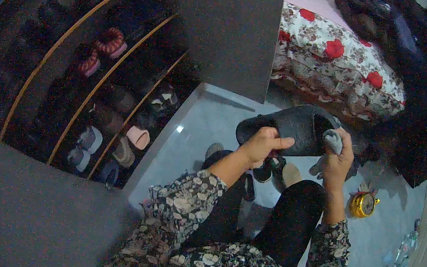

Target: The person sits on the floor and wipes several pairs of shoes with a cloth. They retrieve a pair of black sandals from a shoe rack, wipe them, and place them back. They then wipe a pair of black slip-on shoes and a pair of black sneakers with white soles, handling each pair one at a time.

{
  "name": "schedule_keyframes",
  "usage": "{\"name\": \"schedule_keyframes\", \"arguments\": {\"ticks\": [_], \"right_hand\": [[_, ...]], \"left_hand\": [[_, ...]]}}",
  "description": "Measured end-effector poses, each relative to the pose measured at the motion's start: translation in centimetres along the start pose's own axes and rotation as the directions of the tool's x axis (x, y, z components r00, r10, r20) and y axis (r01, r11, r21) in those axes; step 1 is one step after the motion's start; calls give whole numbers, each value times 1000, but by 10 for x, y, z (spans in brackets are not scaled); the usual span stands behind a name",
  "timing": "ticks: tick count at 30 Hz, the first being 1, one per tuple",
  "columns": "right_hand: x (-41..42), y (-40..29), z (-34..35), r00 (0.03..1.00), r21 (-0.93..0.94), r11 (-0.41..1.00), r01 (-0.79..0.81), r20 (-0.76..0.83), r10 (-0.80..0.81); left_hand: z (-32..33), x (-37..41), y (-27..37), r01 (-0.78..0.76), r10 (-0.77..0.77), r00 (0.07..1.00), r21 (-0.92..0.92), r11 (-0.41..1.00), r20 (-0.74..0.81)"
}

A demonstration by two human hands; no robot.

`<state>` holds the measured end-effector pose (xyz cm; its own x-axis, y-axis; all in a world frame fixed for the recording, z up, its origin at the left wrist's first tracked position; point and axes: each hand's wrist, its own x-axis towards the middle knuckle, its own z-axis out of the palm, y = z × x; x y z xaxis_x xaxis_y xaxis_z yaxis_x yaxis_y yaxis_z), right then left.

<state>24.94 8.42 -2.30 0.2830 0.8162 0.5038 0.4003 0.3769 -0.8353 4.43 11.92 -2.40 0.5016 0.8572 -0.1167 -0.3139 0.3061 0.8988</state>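
A black slide sandal (291, 131) is held up sideways before me, above my knees. My left hand (264, 145) grips its near edge, with the thumb lying on top. On the other side my right hand (340, 153) holds a grey cloth (333, 141) bunched at the sandal's strap opening; part of the cloth hangs below the palm. Whether the right fingers also grip the sandal is hard to tell. Beneath the sandal, dark shoes (262, 174) stand on the floor between my feet.
At left a shoe rack (97, 85) holds several pairs, among them striped pink shoes (110, 42) and a pale pink slipper (138, 137). A golden pot (363, 204) sits on the floor at right. Beyond are a bed with a floral cover (333, 64) and dark hanging clothes (421, 91).
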Motion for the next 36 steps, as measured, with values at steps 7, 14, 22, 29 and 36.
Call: {"name": "schedule_keyframes", "arguments": {"ticks": [7, 14, 22, 29, 36], "right_hand": [[-1, -15, -4, 995, -1, 995, 97, -21, -97], [10, 0, -3, 995, 73, 996, -49, -87, 56], [13, 24, 7, 998, -38, 997, -62, -20, 62], [38, -10, 31, 999, -25, 999, 32, 19, -32], [42, -15, 55, 915, -154, 986, 70, 402, -2]], "left_hand": [[-10, 8, 19, 74, -75, 997, 164, 984, -1], [18, 25, 26, -210, 342, 937, 667, 715, -72], [4, 34, 14, -98, 160, 975, 349, 932, -154], [3, 47, 3, -141, 160, 987, 631, 763, 26], [22, 38, 5, -330, 148, 944, 843, 424, 295]]}}
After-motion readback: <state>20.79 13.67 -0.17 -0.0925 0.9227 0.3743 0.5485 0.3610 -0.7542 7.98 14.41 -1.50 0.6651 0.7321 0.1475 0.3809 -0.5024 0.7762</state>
